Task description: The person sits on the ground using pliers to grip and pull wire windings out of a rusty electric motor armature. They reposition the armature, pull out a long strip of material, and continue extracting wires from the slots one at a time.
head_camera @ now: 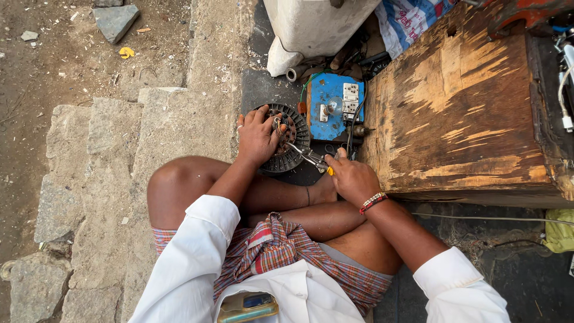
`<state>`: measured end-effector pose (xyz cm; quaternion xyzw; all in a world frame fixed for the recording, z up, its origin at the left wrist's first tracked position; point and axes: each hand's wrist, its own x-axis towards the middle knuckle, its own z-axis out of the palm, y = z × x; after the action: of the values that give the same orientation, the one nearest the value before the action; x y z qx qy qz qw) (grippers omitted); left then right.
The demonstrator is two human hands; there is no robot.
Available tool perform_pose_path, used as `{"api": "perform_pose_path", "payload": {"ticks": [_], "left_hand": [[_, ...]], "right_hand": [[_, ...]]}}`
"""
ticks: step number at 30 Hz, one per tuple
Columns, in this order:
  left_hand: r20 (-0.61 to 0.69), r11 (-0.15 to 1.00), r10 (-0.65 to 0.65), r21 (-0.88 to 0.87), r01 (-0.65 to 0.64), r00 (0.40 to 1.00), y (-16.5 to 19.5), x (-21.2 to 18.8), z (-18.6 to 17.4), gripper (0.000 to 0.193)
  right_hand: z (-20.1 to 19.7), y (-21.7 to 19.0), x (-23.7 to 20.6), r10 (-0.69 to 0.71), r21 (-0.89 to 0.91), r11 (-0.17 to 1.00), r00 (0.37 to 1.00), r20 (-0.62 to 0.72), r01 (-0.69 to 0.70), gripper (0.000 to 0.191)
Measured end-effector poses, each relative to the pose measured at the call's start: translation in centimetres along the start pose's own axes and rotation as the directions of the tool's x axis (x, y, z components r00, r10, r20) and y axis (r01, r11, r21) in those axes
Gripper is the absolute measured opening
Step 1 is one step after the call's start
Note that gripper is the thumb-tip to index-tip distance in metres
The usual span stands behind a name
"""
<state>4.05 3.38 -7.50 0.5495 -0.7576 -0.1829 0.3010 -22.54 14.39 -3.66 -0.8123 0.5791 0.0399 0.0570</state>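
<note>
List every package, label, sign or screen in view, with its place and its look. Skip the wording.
Printed sack: top centre-right, behind the wooden box; crumpled, blue and white with red patches.
White sack: top centre; bulky, plain.
Phone-like device: in the shirt pocket, bottom centre; rectangular, gold edge, bluish face.
No signs.

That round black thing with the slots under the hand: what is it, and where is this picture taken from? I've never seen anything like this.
The picture comes from a camera worn on a person's head, looking down at their own lap and hands. They sit cross-legged on the ground beside stone steps. The left hand rests on the round black slotted part, which looks like the inside of an electric motor with coppery wire, lying on the dark floor. The right hand holds pliers, their tip reaching into that part. Behind it lies a blue board with a socket and switches. To the right stands a worn wooden box.
</note>
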Motion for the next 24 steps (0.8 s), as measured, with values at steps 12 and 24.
{"api": "perform_pose_path", "payload": {"ticks": [12,24], "left_hand": [[-0.062,0.999,-0.002,-0.035,0.0,0.998,-0.1,-0.2,0.9,0.046],[-0.093,0.996,-0.015,-0.09,0.007,0.996,-0.8,-0.5,1.1,0.047]], "right_hand": [[3.5,0.2,1.1,0.337,-0.005,0.942,0.942,-0.006,-0.337,0.03],[7.5,0.9,1.1,0.141,0.61,0.256,0.654,0.744,-0.749,0.047]]}}
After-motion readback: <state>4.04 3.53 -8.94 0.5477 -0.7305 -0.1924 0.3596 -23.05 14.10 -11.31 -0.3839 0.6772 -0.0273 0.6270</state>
